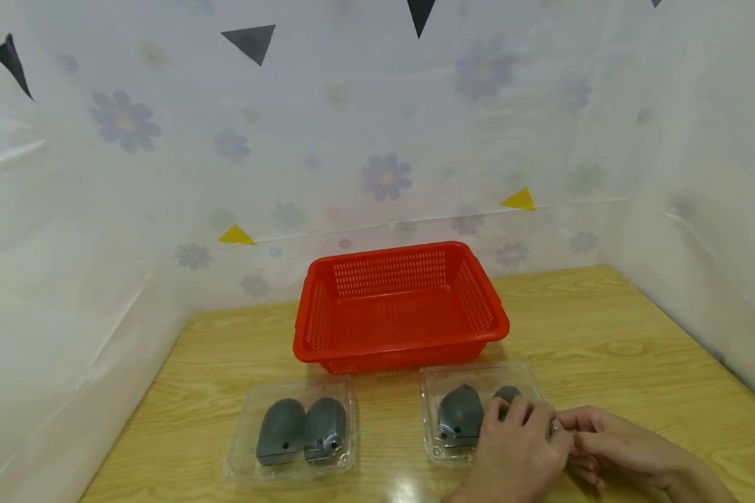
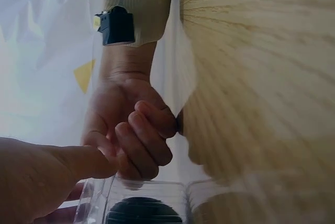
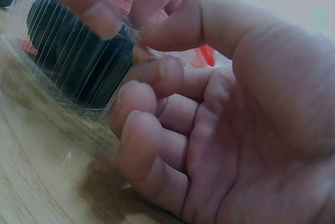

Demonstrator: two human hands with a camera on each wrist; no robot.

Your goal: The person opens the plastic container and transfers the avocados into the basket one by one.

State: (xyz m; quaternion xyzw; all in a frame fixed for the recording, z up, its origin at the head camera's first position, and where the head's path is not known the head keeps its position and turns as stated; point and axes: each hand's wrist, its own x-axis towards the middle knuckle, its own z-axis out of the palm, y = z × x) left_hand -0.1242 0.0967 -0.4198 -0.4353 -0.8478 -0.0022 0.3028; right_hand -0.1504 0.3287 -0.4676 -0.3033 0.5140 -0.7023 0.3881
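Observation:
A clear plastic clamshell box [image 1: 429, 419] lies at the front right of the table, holding a dark grey rounded piece [image 1: 461, 413] and a second one [image 1: 507, 393] partly covered by fingers. My left hand [image 1: 517, 447] lies over the box's right side, its thumb and bent fingers gripping the edge. From the right, my right hand [image 1: 626, 447] meets it, thumb and forefinger pinching the box's rim. The right wrist view shows both hands close together at the edge; the other fingers of my right hand [image 3: 209, 114] curl loosely. Whether the lid is fastened is hidden.
A second clear box [image 1: 242, 436] with two similar grey pieces [image 1: 281, 431] lies at the front left. Behind both boxes stands a red plastic basket [image 1: 403, 354] on the wooden table [image 1: 579, 328]. Flowered white sheeting [image 1: 327, 140] surrounds the table's back and sides.

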